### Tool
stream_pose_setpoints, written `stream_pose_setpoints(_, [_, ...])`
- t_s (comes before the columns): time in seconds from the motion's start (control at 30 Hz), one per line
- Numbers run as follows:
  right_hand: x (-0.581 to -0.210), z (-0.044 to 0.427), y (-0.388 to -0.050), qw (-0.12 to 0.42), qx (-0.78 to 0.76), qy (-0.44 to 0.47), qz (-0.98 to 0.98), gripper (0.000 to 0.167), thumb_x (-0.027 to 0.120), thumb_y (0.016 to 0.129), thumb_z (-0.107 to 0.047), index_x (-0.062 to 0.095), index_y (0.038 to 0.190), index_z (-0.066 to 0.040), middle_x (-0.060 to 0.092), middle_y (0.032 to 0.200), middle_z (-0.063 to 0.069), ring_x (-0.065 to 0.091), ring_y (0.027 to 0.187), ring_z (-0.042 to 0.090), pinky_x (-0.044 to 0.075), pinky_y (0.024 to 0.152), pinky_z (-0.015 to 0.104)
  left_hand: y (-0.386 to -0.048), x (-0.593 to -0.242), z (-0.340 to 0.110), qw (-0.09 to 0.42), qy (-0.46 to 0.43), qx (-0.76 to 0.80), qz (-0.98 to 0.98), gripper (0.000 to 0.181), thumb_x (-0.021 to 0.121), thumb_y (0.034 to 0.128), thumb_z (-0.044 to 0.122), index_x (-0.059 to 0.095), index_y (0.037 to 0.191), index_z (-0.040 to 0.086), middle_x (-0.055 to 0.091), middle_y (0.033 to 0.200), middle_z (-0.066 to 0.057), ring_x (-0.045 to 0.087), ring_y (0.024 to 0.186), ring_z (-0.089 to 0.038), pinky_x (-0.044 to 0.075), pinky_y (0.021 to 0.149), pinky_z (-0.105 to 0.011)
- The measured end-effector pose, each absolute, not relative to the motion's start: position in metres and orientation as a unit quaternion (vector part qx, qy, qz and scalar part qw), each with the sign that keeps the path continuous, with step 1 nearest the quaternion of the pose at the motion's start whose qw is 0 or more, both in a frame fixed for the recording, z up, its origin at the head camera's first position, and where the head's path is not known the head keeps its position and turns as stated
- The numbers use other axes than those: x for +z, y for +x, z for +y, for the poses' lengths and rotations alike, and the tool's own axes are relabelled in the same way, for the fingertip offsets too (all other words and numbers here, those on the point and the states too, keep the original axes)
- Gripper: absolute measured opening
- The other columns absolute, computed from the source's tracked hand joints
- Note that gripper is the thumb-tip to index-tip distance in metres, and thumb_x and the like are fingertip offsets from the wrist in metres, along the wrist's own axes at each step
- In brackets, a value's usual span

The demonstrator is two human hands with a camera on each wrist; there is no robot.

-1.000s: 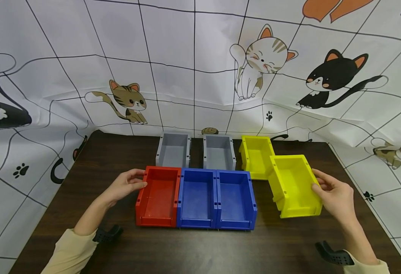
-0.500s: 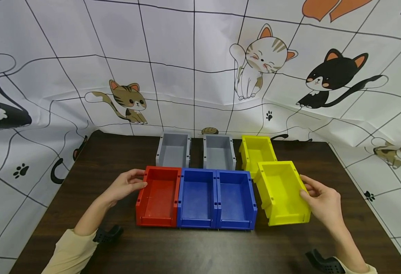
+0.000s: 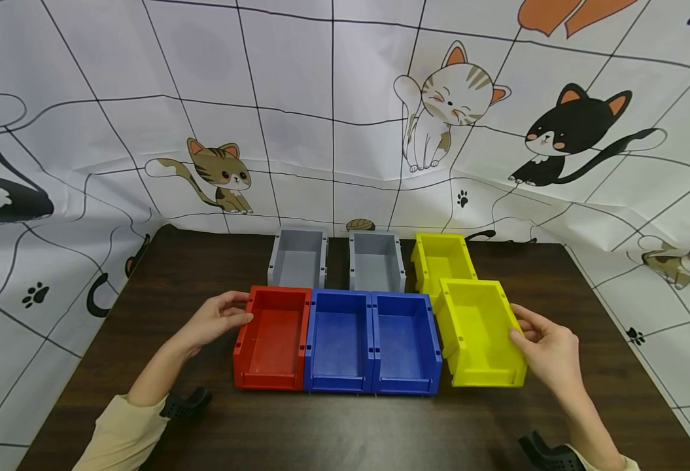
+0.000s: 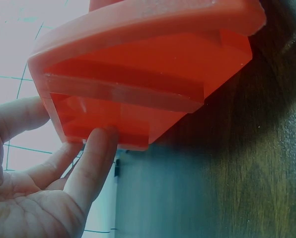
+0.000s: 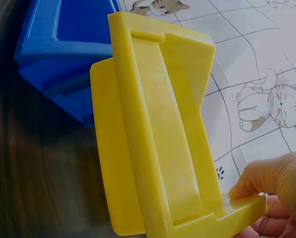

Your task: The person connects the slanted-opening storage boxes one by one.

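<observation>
A red storage bin (image 3: pixel 272 340) stands on the dark table at the left end of a row, beside two blue bins (image 3: pixel 341 340) (image 3: pixel 405 343). My left hand (image 3: pixel 212 320) holds the red bin at its left side near the back corner; in the left wrist view, fingers (image 4: pixel 96 153) touch its outer wall. My right hand (image 3: pixel 551 350) grips a yellow bin (image 3: pixel 483 333) by its right wall, thumb at the rim. This yellow bin is tilted beside the right-hand blue bin. Whether its base touches the table, I cannot tell.
Behind the row stand two grey bins (image 3: pixel 300 258) (image 3: pixel 377 261) and another yellow bin (image 3: pixel 441 258), partly covered by the held one. A white sheet with cat drawings (image 3: pixel 333 118) hangs behind the wooden table (image 3: pixel 321 432).
My right hand has brought the yellow bin leftward and slightly towards me, close to the blue bins. The left hand, the red bin and the blue bins have stayed in place.
</observation>
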State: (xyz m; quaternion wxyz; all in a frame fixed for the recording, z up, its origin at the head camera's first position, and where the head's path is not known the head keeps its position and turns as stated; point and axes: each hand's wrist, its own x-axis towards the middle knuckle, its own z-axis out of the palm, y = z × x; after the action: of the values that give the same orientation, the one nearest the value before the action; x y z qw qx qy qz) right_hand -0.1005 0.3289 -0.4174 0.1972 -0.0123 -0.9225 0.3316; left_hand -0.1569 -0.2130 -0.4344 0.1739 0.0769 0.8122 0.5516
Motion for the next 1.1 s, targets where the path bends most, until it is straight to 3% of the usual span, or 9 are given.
stream_pose_setpoints(0.13, [-0.424, 0.331, -0.103, 0.208, 0.338, -0.013, -0.918, 0.036, 0.067, 0.081, -0.003, 0.066, 0.117, -0.004, 0.068, 0.081, 0.01, 0.057, 0.059, -0.002, 0.045, 0.046, 0.013, -0.157, -0.435, -0.213, 0.174, 0.078, 0.552, 0.812, 0.054, 0.061, 0.0913, 0.016, 0.039, 0.133, -0.01, 0.054, 0.122, -0.03, 0.058, 0.106, -0.033, 0.046, 0.09, -0.049])
stream_pose_setpoints(0.17, [-0.409, 0.318, -0.097, 0.202, 0.341, -0.014, -0.918, 0.035, 0.067, 0.079, 0.003, 0.065, 0.114, 0.004, 0.067, 0.08, 0.017, 0.056, 0.059, -0.003, 0.044, 0.047, 0.012, -0.157, -0.435, -0.213, 0.174, 0.077, 0.552, 0.812, 0.054, 0.061, 0.0913, 0.016, 0.039, 0.133, -0.01, 0.054, 0.122, -0.03, 0.058, 0.106, -0.033, 0.046, 0.09, -0.049])
stream_pose_setpoints(0.23, [-0.4, 0.311, -0.094, 0.204, 0.326, -0.01, -0.923, 0.034, 0.066, 0.078, 0.004, 0.064, 0.112, 0.009, 0.066, 0.08, 0.021, 0.052, 0.059, -0.008, 0.043, 0.046, 0.01, -0.157, -0.435, -0.212, 0.174, 0.078, 0.553, 0.811, 0.054, 0.061, 0.0913, 0.016, 0.039, 0.133, -0.011, 0.054, 0.122, -0.03, 0.058, 0.106, -0.033, 0.046, 0.089, -0.049])
stream_pose_setpoints(0.6, [-0.401, 0.308, -0.091, 0.171, 0.312, -0.004, -0.935, 0.034, 0.065, 0.081, 0.001, 0.062, 0.114, 0.009, 0.066, 0.082, 0.021, 0.052, 0.059, -0.004, 0.042, 0.046, 0.014, -0.158, -0.438, -0.214, 0.171, 0.074, 0.546, 0.817, 0.053, 0.061, 0.0914, 0.018, 0.04, 0.132, -0.009, 0.054, 0.123, -0.029, 0.058, 0.107, -0.034, 0.045, 0.09, -0.049])
stream_pose_setpoints(0.7, [-0.401, 0.306, -0.09, 0.181, 0.301, 0.007, -0.936, 0.034, 0.066, 0.083, -0.002, 0.062, 0.116, 0.008, 0.067, 0.085, 0.02, 0.058, 0.062, 0.005, 0.044, 0.049, 0.013, -0.157, -0.436, -0.213, 0.17, 0.074, 0.545, 0.817, 0.053, 0.061, 0.0914, 0.018, 0.04, 0.132, -0.009, 0.055, 0.122, -0.028, 0.058, 0.106, -0.033, 0.045, 0.09, -0.05])
stream_pose_setpoints(0.77, [-0.4, 0.304, -0.09, 0.207, 0.275, 0.028, -0.939, 0.037, 0.068, 0.083, -0.005, 0.061, 0.117, 0.006, 0.066, 0.091, 0.021, 0.06, 0.069, 0.017, 0.047, 0.055, 0.02, -0.157, -0.435, -0.213, 0.171, 0.076, 0.544, 0.818, 0.053, 0.06, 0.0916, 0.018, 0.04, 0.132, -0.009, 0.055, 0.123, -0.028, 0.058, 0.107, -0.033, 0.044, 0.091, -0.05])
stream_pose_setpoints(0.87, [-0.402, 0.298, -0.094, 0.235, 0.238, 0.096, -0.938, 0.047, 0.071, 0.081, -0.012, 0.057, 0.124, 0.003, 0.061, 0.112, 0.022, 0.056, 0.094, 0.034, 0.049, 0.075, 0.041, -0.157, -0.434, -0.212, 0.172, 0.076, 0.545, 0.817, 0.053, 0.06, 0.0919, 0.017, 0.039, 0.133, -0.009, 0.054, 0.123, -0.029, 0.057, 0.107, -0.033, 0.044, 0.091, -0.05])
stream_pose_setpoints(0.97, [-0.401, 0.289, -0.102, 0.207, 0.212, 0.189, -0.936, 0.057, 0.07, 0.084, -0.024, 0.05, 0.135, -0.007, 0.046, 0.137, 0.02, 0.04, 0.122, 0.04, 0.033, 0.092, 0.062, -0.157, -0.434, -0.212, 0.172, 0.077, 0.545, 0.817, 0.053, 0.06, 0.0918, 0.017, 0.039, 0.133, -0.01, 0.053, 0.124, -0.029, 0.057, 0.107, -0.033, 0.044, 0.091, -0.05])
stream_pose_setpoints(1.1, [-0.4, 0.277, -0.11, 0.125, 0.176, 0.259, -0.942, 0.06, 0.061, 0.089, -0.037, 0.041, 0.143, -0.021, 0.029, 0.15, 0.013, 0.017, 0.139, 0.035, 0.009, 0.101, 0.069, -0.157, -0.435, -0.212, 0.173, 0.075, 0.545, 0.817, 0.053, 0.06, 0.0916, 0.017, 0.04, 0.132, -0.009, 0.053, 0.124, -0.028, 0.057, 0.107, -0.033, 0.045, 0.091, -0.049])
